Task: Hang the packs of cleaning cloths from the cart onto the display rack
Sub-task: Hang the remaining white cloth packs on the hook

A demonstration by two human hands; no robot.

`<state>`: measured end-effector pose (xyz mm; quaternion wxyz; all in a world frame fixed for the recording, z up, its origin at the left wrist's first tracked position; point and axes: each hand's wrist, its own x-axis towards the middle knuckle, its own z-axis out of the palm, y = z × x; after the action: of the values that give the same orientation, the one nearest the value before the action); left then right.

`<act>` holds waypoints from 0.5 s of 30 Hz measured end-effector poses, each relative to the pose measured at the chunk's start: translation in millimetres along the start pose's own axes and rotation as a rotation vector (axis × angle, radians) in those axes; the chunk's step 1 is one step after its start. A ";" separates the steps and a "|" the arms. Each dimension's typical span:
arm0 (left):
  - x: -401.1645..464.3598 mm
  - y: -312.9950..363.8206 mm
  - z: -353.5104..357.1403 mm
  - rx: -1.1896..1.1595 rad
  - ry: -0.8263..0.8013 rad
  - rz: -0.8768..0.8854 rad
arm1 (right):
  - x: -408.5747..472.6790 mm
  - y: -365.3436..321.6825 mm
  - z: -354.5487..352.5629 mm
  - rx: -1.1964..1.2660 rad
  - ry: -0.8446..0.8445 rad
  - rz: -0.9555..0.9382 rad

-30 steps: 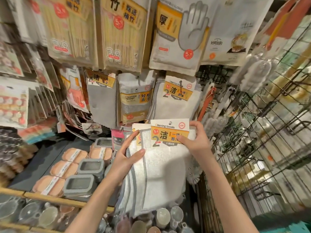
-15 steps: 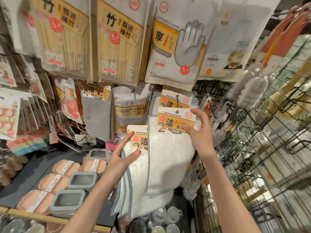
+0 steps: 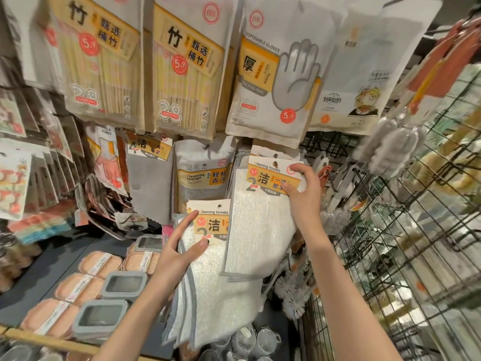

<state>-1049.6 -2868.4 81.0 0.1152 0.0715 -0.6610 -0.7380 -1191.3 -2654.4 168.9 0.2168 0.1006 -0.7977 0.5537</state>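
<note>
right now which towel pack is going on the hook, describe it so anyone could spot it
Find the big grey glove bag hanging up top. Just below it, the right hand lifts a white towel pack by its orange card, higher than the stack in the left hand.

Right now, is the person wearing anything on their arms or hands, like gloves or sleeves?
No. Both forearms are bare all the way down the picture, with no sleeves showing. The left hand and right hand have no gloves, rings, watch or bracelets. The nails look short and plain.

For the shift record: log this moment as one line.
right hand: pinches cleaning towel pack header at hook | left hand: holds remaining stack | hung: not confirmed
</note>
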 end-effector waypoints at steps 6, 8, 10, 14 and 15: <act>-2.6 2.2 -1.5 0.008 0.000 -0.005 | 12.5 10.5 6.5 -0.081 -0.001 0.028; -3.1 2.7 -2.1 0.014 0.003 -0.010 | 18.7 11.6 10.1 -0.107 0.005 0.036; -3.3 3.2 -3.0 0.022 0.012 -0.012 | 24.6 12.6 13.4 -0.140 -0.009 0.042; -5.7 3.9 -5.6 0.036 0.018 -0.013 | 31.4 16.3 14.4 -0.174 -0.048 0.049; -6.3 4.6 -6.0 0.035 0.019 -0.016 | 31.6 17.7 14.0 -0.183 -0.055 0.046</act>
<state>-1041.7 -2872.9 84.6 0.1145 0.0856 -0.6720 -0.7266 -1229.6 -2658.4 164.4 0.1903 0.0773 -0.8526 0.4805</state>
